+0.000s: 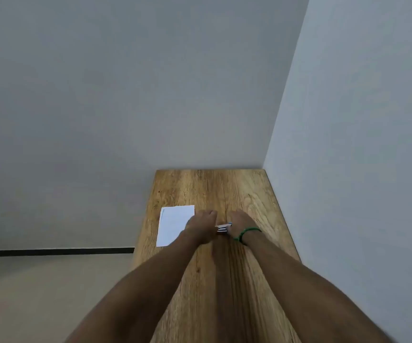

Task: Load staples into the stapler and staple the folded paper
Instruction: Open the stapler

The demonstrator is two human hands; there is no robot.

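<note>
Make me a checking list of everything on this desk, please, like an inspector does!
Surface: long brown wood-grain table, set in a corner.
Job's things: white folded paper sheet lies flat at the table's left edge; small silver-and-dark stapler sits between the hands, mostly hidden.
Clutter: nothing seen.
Grippers: left hand and right hand meet at the stapler; grip unclear. Green cord bracelet on right wrist.
Cables: nothing seen.
Surroundings: plain grey walls, pale floor, dark skirting strip.

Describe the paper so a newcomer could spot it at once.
Start at the wooden table set in the corner between the grey walls. The paper lies flat near its left edge, partly under the left hand. It is the only white rectangle there.
</note>
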